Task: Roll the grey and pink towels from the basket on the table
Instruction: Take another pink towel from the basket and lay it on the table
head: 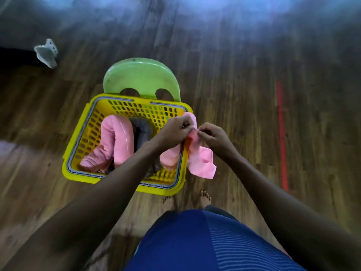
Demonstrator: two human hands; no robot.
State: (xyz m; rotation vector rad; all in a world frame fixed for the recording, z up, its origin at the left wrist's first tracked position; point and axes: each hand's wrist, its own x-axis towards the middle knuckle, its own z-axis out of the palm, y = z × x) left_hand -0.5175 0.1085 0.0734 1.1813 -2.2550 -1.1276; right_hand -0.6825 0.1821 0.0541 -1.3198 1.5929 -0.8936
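Plank floor [234, 94], red line [282, 133], basket [83, 174] on green chair [140, 77]; left hand [174, 130], right hand [213, 136] both pinched on pink towel [201, 159]

The grey towel [141, 132] sat mostly hidden in the basket [82, 173], behind a pink roll [119, 137] and the left forearm [134, 165]. The basket covered the seat of the green chair [140, 75]. Motion blur smeared the white thing [46, 53] on the floor [234, 94] past recognition, and the pink towel [199, 159] partly hid the fingertips of the left hand [173, 130] and right hand [213, 135].
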